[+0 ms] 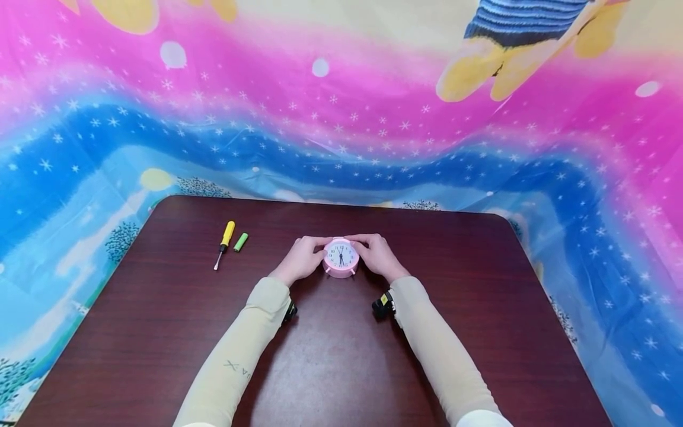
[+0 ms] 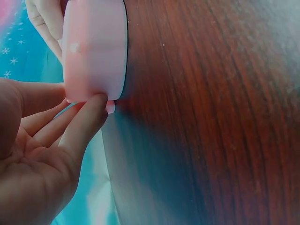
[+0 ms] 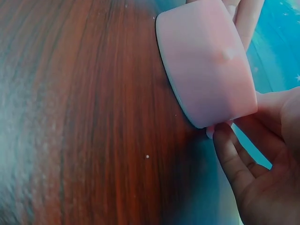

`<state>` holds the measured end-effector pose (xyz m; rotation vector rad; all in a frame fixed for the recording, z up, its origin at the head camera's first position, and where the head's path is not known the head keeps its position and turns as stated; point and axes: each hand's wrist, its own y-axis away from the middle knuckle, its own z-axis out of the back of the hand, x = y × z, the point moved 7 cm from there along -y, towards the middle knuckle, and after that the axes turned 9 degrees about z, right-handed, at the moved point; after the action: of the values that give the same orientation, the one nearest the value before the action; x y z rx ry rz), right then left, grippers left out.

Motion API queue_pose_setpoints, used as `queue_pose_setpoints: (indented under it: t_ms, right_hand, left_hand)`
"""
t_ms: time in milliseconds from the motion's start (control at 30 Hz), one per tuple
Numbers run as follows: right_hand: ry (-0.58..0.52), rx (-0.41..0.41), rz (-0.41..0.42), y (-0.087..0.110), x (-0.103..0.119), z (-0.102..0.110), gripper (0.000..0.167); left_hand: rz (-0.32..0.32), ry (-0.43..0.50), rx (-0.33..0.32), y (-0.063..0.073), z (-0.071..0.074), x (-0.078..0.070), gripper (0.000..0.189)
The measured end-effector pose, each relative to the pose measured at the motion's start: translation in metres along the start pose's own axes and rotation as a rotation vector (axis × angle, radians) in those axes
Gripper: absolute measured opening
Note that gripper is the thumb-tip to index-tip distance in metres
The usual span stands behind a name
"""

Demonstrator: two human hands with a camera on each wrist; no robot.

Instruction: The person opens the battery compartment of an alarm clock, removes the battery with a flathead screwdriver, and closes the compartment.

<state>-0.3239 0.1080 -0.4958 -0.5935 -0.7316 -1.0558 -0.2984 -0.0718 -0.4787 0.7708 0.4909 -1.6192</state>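
A pink alarm clock with a white dial lies face up on the table, its two small feet pointing towards me. My left hand holds its left side, thumb and fingers against the rim. On the opposite side my right hand grips the rim in the same manner. Up close in the left wrist view, fingertips touch the pink casing and its dark back edge is by the tabletop. The right wrist view shows the casing between both hands; the dial is hidden there.
To the left on the dark wood table lie a yellow-handled screwdriver and a green battery. A colourful printed cloth hangs behind and around the table. Each wrist wears a small black camera.
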Motion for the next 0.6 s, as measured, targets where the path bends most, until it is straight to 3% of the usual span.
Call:
queue_pose_setpoints:
  t_ms: [433,600]
  right_hand:
    - [0.011,-0.001,0.008,-0.0042,-0.0013,-0.002,0.027]
    - [0.058,-0.012,0.06,-0.0047,0.0059,0.0027,0.034]
  left_hand:
    - [0.023,0.018,-0.01,-0.0011,0.0002,0.0036,0.039]
    - [0.002,0.007,-0.012,-0.0032,0.0027,0.0024,0.04]
